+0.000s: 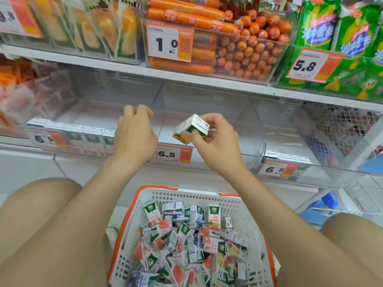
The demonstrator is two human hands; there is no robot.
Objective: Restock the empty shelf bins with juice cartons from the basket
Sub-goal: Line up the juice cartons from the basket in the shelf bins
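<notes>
A white basket with an orange rim (pixel 132 206) sits between my knees, filled with several small juice cartons (pixel 190 243). My right hand (pixel 215 139) grips one green-and-white juice carton (pixel 191 128), tilted, in front of the middle clear shelf bin (pixel 207 104). My left hand (pixel 134 133) hovers over the boundary of the left bin (pixel 93 112), fingers curled and holding nothing. A row of cartons (pixel 83 137) lines the front of the left bin. The right bin (pixel 290 141) holds a few cartons (pixel 288 157) at its front.
Price tags reading 6.5 (pixel 174 155) hang on the bin fronts. The shelf above carries orange sausages (pixel 238 44) and green snack packs (pixel 335 48). A wire basket (pixel 339 129) stands at the right; my bare knees flank the basket.
</notes>
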